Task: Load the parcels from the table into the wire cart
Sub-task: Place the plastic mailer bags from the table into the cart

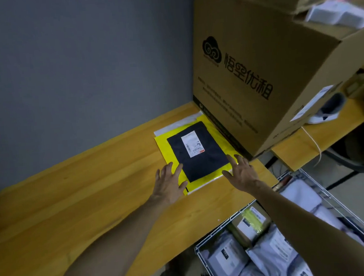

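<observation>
Grey wall [76, 69] backed a wooden table [74, 197] with a smooth, pale-grained top. Against a big cardboard box [257, 58] printed with black lettering lay a small stack of flat parcels. A dark parcel [202, 164], matte and slightly crinkled with a white label, sat on top. Under it was a glossy yellow parcel [164, 143], and a white parcel [176, 125] showed only as a thin edge at the far side.

The left hand [170, 181] reached to the stack's near left corner, its straight, spread fingers lying over the yellow edge. The right hand [240, 172] reached to the near right corner in the same way, fingers loose and splayed. Neither hand gripped anything; whether the fingertips pressed down or only hovered could not be told.

The step looked like the start of a pick-up of these last flat parcels. The wire cart [224, 223] stood below the table's right end, already holding soft grey bags [273, 251] and a small brown box [250, 221].

The next move would probably call for sliding fingers under the thin, slippery edges, or dragging the stack toward the table's lip. Then both sides would need pinching so the layers did not slide apart on the way to the cart.
</observation>
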Demonstrator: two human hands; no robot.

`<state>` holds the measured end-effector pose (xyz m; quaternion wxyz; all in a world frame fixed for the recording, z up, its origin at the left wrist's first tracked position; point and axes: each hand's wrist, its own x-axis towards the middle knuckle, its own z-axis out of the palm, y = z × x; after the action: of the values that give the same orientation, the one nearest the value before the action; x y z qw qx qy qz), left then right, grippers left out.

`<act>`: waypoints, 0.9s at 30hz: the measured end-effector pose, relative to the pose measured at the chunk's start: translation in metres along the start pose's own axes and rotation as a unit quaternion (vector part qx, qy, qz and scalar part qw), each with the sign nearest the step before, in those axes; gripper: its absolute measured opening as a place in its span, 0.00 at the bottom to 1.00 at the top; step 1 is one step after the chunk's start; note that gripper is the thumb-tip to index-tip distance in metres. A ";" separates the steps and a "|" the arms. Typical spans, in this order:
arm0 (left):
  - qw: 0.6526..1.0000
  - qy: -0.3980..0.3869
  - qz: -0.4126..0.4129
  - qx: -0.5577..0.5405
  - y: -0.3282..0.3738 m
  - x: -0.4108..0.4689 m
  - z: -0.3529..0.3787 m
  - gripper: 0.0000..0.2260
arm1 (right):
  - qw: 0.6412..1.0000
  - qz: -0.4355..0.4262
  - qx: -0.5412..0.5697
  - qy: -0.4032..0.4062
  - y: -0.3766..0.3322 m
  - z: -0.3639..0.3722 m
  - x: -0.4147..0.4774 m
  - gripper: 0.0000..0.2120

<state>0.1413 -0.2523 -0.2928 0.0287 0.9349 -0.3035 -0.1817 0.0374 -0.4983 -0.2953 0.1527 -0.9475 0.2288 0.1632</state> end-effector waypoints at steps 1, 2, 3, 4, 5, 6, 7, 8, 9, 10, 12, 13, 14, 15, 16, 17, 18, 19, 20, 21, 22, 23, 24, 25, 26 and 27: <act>1.000 -0.012 0.003 -0.006 -0.001 0.010 0.008 0.30 | 1.000 0.002 -0.002 0.001 0.003 0.004 0.010 0.33; 1.000 -0.024 0.006 -0.013 -0.002 0.019 0.014 0.30 | 1.000 0.006 0.001 0.001 0.006 0.008 0.019 0.33; 0.999 -0.038 0.010 -0.022 -0.004 0.029 0.020 0.31 | 1.000 0.012 0.007 0.000 0.007 0.011 0.028 0.33; 0.998 -0.052 0.013 -0.036 -0.005 0.038 0.027 0.31 | 1.000 0.018 0.010 0.000 0.009 0.014 0.036 0.34; 0.997 -0.065 0.012 -0.051 -0.006 0.047 0.033 0.31 | 1.000 0.020 0.009 0.000 0.010 0.018 0.044 0.34; 0.995 -0.077 0.009 -0.063 -0.007 0.055 0.039 0.31 | 1.000 0.020 0.006 -0.002 0.012 0.022 0.051 0.34; 0.994 -0.085 0.007 -0.071 -0.006 0.063 0.044 0.31 | 1.000 0.019 0.002 -0.003 0.013 0.025 0.059 0.34; 0.993 -0.091 0.002 -0.076 -0.005 0.070 0.048 0.31 | 1.000 0.018 -0.002 -0.004 0.014 0.027 0.067 0.34; 0.992 -0.096 -0.003 -0.078 -0.004 0.076 0.053 0.31 | 1.000 0.016 -0.006 -0.008 0.015 0.030 0.075 0.34; 0.992 -0.101 -0.007 -0.076 -0.004 0.081 0.057 0.32 | 1.000 0.016 -0.011 -0.015 0.016 0.033 0.081 0.34; 0.991 -0.109 -0.009 -0.075 -0.003 0.090 0.068 0.32 | 0.999 0.014 -0.022 -0.033 0.017 0.040 0.095 0.34; 0.990 -0.111 -0.011 -0.081 -0.003 0.093 0.073 0.32 | 0.999 0.014 -0.023 -0.042 0.017 0.044 0.100 0.34; 0.990 -0.108 -0.015 -0.090 -0.004 0.097 0.077 0.33 | 0.999 0.014 -0.024 -0.046 0.016 0.048 0.104 0.35; 0.990 -0.101 -0.020 -0.096 -0.004 0.100 0.082 0.33 | 0.999 0.013 -0.025 -0.045 0.016 0.053 0.108 0.35; 0.990 -0.094 -0.023 -0.102 -0.005 0.103 0.086 0.33 | 0.999 0.013 -0.027 -0.043 0.014 0.059 0.110 0.35; 0.990 -0.091 -0.025 -0.107 -0.004 0.106 0.089 0.34 | 0.999 0.012 -0.031 -0.037 0.013 0.063 0.111 0.34; 0.989 -0.088 -0.028 -0.113 -0.003 0.108 0.091 0.34 | 0.999 0.012 -0.032 -0.028 0.011 0.067 0.112 0.34; 0.989 -0.087 -0.033 -0.119 -0.001 0.111 0.093 0.34 | 0.999 0.011 -0.028 -0.019 0.010 0.070 0.113 0.34; 0.987 -0.086 -0.040 -0.127 0.000 0.114 0.093 0.34 | 1.000 0.011 -0.014 -0.014 0.008 0.073 0.114 0.33; 0.985 -0.087 -0.052 -0.137 0.001 0.118 0.091 0.33 | 1.000 0.010 0.012 -0.012 0.005 0.075 0.115 0.33; 0.983 -0.087 -0.065 -0.149 0.002 0.122 0.090 0.33 | 0.998 0.018 0.056 -0.015 0.003 0.077 0.116 0.33; 0.979 -0.091 -0.082 -0.166 0.003 0.125 0.088 0.32 | 0.993 0.031 0.108 -0.019 0.001 0.079 0.118 0.34; 0.972 -0.094 -0.100 -0.189 0.004 0.128 0.087 0.31 | 0.986 0.049 0.155 -0.023 0.000 0.080 0.119 0.34; 0.964 -0.092 -0.119 -0.218 0.005 0.130 0.085 0.30 | 0.979 0.065 0.190 -0.023 -0.001 0.081 0.121 0.34; 0.954 -0.084 -0.138 -0.253 0.007 0.131 0.083 0.28 | 0.974 0.076 0.212 -0.020 -0.002 0.081 0.121 0.33; 0.942 -0.076 -0.155 -0.289 0.008 0.132 0.081 0.27 | 0.970 0.079 0.229 -0.013 -0.004 0.080 0.120 0.33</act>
<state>0.2068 -0.3310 -0.4094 0.2461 0.9053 -0.0902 -0.3342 0.1208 -0.5122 -0.4117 0.3553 -0.8641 0.3321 0.1299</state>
